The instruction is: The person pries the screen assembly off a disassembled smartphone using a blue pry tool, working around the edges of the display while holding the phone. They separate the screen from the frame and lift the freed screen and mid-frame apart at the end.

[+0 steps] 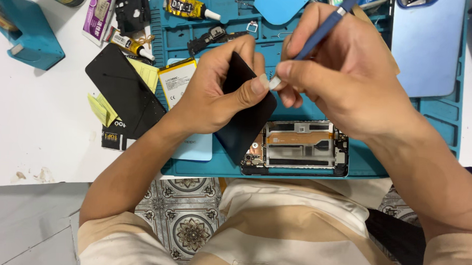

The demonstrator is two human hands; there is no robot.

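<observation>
My left hand (216, 90) grips a thin black flat panel (244, 125), tilted up on edge above the blue work mat (435, 129). My right hand (343, 68) holds a blue pen-like tool (323, 28), with its white tip pressed against the panel's upper edge by my left thumb. Just below the hands lies an opened phone frame (298, 148), its copper and silver insides showing. The panel's lower corner hangs over the frame's left end.
A blue phone back cover (427, 45) lies at the right of the mat. A black screen panel (125, 89), a battery (176, 81), glue tubes (188, 8) and a teal tape dispenser (25, 28) sit to the left on the white table (37, 136).
</observation>
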